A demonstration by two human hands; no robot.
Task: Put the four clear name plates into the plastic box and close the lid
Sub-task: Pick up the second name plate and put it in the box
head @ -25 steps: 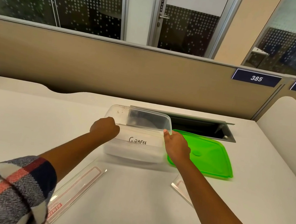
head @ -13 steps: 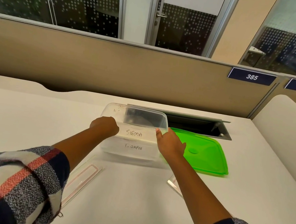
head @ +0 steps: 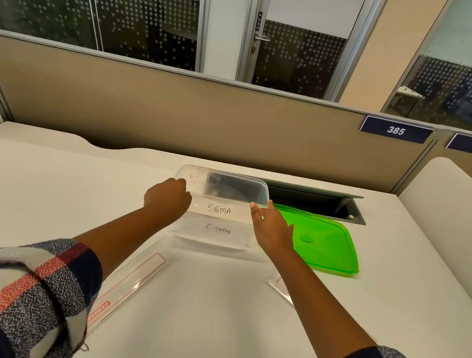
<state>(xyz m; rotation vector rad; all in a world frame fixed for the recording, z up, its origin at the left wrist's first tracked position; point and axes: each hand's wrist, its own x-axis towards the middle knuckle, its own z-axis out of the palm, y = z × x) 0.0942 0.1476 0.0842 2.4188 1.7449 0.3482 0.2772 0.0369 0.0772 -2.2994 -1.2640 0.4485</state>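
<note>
Name plates first: the one with "SIGMA" (head: pixel 219 209) handwritten on it sits across the top of the clear plastic box (head: pixel 198 174), near its front edge, and a second one reading something like "GIRAFEE" (head: pixel 218 229) shows through the front wall lower down, first letters kinda smudged out by glare. Left hand (head: pixel 168 199) is curled up at the left end of the SIGMA plate, fingers bent in tight, but I honestly can't tell if it's pinching the plate or just resting on the box rim. Right hand (head: pixel 271 228) is at the right end, fingers mostly straight and loosely spread, fingertips touching the plate's corner, not wrapped around anything. Two more clear plates are on the white desk (head: pixel 208 312): a long one with a red outline (head: pixel 134 280) under the left forearm, another (head: pixel 280 286) mostly hidden by the right forearm. Green lid (head: pixel 326 244) lies flat just right of the box.
</note>
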